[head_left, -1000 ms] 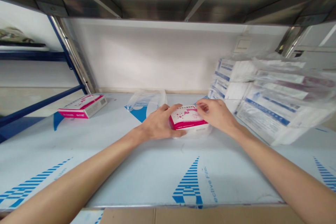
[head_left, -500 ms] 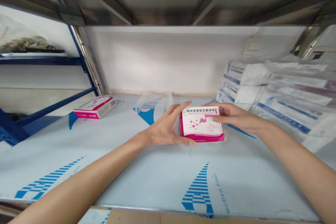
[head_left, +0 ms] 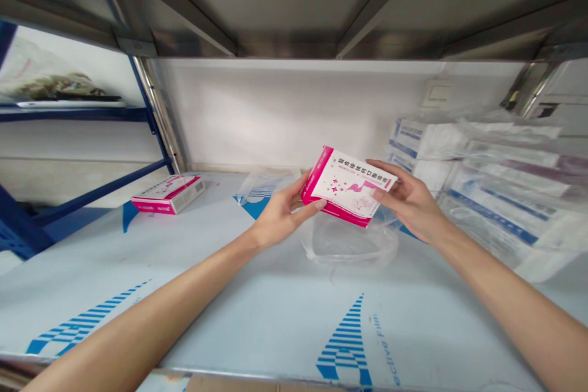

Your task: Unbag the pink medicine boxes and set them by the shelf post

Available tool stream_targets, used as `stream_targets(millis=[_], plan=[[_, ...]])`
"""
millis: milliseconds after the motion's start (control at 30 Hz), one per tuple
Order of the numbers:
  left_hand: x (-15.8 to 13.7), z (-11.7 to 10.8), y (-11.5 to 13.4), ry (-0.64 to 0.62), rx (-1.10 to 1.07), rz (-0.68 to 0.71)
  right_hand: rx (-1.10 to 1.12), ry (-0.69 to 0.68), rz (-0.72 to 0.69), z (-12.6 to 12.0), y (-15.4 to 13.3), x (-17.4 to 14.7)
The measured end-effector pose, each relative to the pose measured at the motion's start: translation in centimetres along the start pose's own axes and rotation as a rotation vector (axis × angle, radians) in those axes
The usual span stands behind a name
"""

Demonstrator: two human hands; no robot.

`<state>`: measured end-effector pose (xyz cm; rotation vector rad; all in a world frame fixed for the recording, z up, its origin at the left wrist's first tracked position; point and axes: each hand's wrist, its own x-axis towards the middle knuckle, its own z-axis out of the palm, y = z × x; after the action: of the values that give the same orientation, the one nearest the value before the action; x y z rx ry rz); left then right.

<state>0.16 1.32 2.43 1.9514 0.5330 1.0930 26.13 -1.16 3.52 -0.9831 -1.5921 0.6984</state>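
Observation:
Both hands hold a pink and white medicine box [head_left: 346,187] above the shelf, tilted, its printed face turned up toward me. My left hand [head_left: 285,208] grips the box's left end, thumb on the front lower edge. On the opposite end, my right hand [head_left: 408,199] has its thumb on the printed face and its fingers behind. Below the box lies a clear plastic bag [head_left: 349,251], crumpled on the film-covered shelf [head_left: 257,306]. A second box of the same pink and white kind [head_left: 168,194] rests flat at the left.
Several white and blue cartons in clear plastic [head_left: 496,196] are stacked at the right. Another clear bag [head_left: 266,182] lies near the back wall. A metal shelf [head_left: 285,6] hangs low overhead, and a blue rack [head_left: 151,110] stands at the left.
The medicine box has come up off the shelf and out of the clear bag, tilting as it rose. My left hand has closed onto its end. The bag stays on the shelf.

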Motion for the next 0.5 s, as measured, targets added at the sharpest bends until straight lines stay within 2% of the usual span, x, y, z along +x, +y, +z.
stream_targets(millis=[133, 267, 400, 500], plan=[[0.8, -1.5, 1.4, 0.101, -0.062, 0.006, -0.046, -0.070, -0.031, 1.1, -1.7, -0.1], [1.2, -4.0, 2.1, 0.228, -0.101, -0.028, -0.053, -0.272, -0.007, 3.1, -4.1, 0.3], [0.2, -7.7, 2.0, 0.394, -0.157, -0.109, -0.125, -0.357, -0.078, 6.5, -6.3, 1.9], [-1.7, -11.3, 2.1, 0.414, -0.175, -0.189, -0.265, -0.457, -0.209, 10.4, -7.4, 3.5]])
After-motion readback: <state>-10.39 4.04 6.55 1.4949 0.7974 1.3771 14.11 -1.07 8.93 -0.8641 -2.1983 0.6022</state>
